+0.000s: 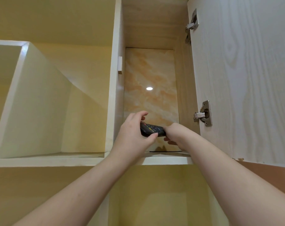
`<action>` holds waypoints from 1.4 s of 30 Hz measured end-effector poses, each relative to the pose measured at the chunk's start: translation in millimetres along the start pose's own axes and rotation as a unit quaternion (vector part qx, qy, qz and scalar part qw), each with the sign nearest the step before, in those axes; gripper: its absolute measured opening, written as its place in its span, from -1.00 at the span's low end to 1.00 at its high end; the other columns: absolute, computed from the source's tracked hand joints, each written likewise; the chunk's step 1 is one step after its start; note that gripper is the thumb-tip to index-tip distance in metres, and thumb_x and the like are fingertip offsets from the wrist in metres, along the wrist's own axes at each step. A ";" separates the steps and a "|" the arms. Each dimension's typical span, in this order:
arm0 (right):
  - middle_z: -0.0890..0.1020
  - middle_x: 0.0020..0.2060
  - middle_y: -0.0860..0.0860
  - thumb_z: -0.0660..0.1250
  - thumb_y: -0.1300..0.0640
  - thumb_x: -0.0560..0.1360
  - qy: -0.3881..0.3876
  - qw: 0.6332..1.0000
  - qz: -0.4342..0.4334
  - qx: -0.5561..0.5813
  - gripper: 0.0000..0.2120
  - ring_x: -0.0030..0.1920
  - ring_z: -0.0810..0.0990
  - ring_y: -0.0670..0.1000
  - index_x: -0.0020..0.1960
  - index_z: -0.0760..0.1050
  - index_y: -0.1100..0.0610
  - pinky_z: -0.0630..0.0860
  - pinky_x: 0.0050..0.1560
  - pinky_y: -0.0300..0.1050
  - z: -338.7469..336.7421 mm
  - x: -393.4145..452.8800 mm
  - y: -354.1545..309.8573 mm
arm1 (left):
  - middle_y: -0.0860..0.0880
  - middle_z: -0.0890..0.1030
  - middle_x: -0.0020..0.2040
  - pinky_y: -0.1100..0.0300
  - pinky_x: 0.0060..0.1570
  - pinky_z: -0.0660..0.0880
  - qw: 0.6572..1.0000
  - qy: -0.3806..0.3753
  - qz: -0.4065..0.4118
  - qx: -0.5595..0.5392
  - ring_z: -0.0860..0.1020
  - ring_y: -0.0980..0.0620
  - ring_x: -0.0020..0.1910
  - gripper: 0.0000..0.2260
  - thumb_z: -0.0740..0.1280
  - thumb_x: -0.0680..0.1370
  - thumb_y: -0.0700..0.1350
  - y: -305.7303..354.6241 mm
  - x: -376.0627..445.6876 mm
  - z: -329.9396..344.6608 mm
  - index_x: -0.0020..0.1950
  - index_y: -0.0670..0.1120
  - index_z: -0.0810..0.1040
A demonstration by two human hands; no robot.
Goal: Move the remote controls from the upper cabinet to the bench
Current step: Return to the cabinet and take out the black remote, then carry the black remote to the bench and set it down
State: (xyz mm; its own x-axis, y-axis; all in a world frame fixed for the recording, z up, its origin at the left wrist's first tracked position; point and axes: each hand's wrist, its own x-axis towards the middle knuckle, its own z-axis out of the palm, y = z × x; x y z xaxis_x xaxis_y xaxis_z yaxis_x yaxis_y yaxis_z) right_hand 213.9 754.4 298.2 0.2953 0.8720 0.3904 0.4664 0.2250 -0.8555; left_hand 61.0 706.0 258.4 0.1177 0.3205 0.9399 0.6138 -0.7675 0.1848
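A black remote control (152,129) with coloured buttons is held near the front of the upper cabinet (164,158), just above its bottom shelf. My left hand (133,132) grips the remote's left end, thumb underneath and fingers over the top. My right hand (172,134) reaches into the cabinet at the remote's right end; its fingers are bent away behind the wrist, so its hold on the remote is hidden. The cabinet's back is a glossy marbled orange panel. The bench is out of view.
The cabinet door (243,79) stands swung open to the right, with two metal hinges (203,114). Open cream shelf compartments (45,98) lie to the left, and a recess (154,201) sits below the cabinet's bottom edge.
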 end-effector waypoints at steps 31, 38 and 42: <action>0.58 -0.07 0.23 0.22 0.34 0.54 -0.053 0.943 -0.060 0.323 -0.88 0.17 0.58 0.18 -0.14 0.49 0.31 0.45 0.30 0.11 -29.6 -134.4 -3.8 | 0.04 0.67 -0.08 0.12 -0.04 0.60 0.978 -0.024 -0.151 -0.142 0.66 -0.02 -0.12 -0.67 0.50 0.34 0.21 45.3 -63.9 -106.5 0.05 0.15 0.61; 0.52 0.10 0.33 0.18 0.41 0.55 -0.100 0.905 -0.035 0.412 -0.90 0.19 0.57 0.19 -0.09 0.45 0.40 0.53 0.21 -0.04 -38.8 -188.2 22.3 | 0.10 0.68 -0.03 0.04 0.13 0.56 0.970 -0.100 -0.173 -0.137 0.67 0.04 -0.09 -0.50 0.45 0.24 0.33 38.9 -105.3 -126.0 0.10 0.14 0.62; 0.54 -0.07 0.21 0.16 0.42 0.57 -0.093 0.911 -0.038 0.399 -0.86 0.05 0.55 0.11 -0.03 0.49 0.38 0.55 0.11 -0.08 -34.9 -222.8 43.7 | 0.10 0.68 -0.06 0.15 0.02 0.53 0.961 -0.171 -0.172 -0.134 0.65 0.08 -0.14 -0.41 0.47 0.20 0.39 31.3 -135.2 -137.3 0.15 0.17 0.60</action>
State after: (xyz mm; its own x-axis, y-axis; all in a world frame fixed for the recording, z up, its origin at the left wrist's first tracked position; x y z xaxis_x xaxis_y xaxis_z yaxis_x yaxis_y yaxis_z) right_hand 197.6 554.7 185.8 0.1071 0.8821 0.4586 -0.2981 0.4686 -0.8316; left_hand -42.8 562.5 176.6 0.2221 0.7087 0.6696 0.4439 -0.6850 0.5777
